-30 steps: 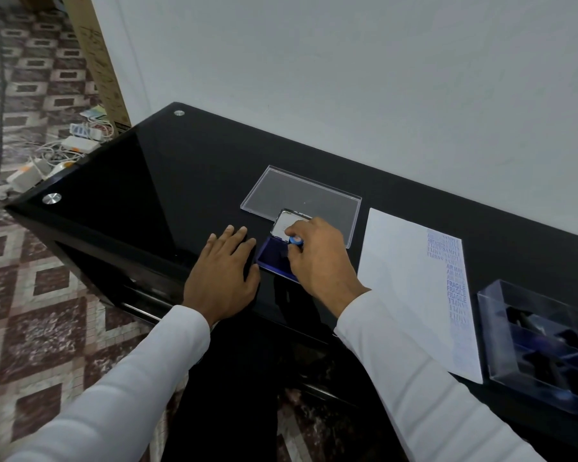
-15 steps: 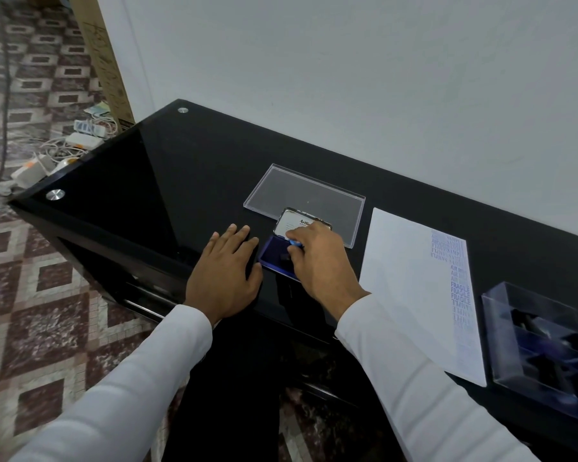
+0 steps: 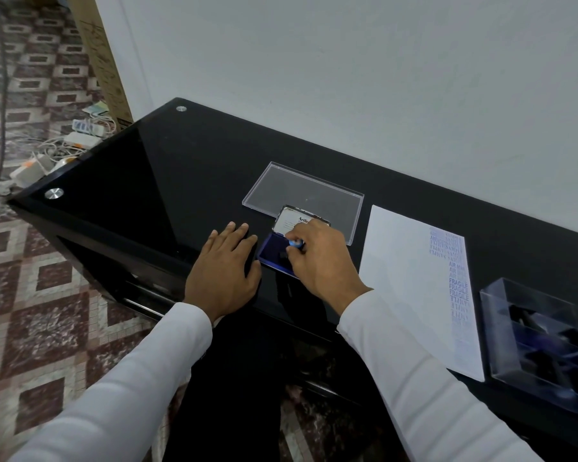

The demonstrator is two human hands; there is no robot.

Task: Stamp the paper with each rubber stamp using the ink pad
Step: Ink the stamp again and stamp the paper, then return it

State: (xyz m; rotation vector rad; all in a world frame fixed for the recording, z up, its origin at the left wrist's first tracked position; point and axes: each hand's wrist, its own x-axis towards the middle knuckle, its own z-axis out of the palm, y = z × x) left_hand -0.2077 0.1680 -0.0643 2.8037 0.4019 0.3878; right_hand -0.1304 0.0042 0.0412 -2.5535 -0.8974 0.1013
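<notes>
The right hand [image 3: 317, 258] pinches a small stamp [image 3: 296, 243] by its blue-topped knob and holds its face down on the open ink pad [image 3: 274, 255], which lies near the front edge of the surface [image 3: 167, 181], just left of the paper [image 3: 411, 288]. The left hand [image 3: 226, 265] lies flat with fingers straight on the surface, its fingertips touching or nearly touching the pad's left side. To ink well, press straight down with even, light pressure so the whole rubber face takes colour, keep the left hand steadying the tin, then lift vertically instead of dragging, since a slide would load ink on the stamp's edges and smear the print. The pad's hinged lid [image 3: 297, 220] stands open toward the back edge, resting over a clear plastic lid [image 3: 301, 191] (probably the cover of the stamp box). The next print seems best placed on a bare part of the paper, which already carries a column of blue prints along its right side; the clear box [image 3: 541, 335] of other stamps sits at the right end of the surface. Against the frame half a second ago, little differs: the right hand's fingers seem bunched a touch tighter over the knob, though the stamp's face is hidden and I cannot tell whether it has shifted on the pad; the left hand, paper and box lie as they did.
</notes>
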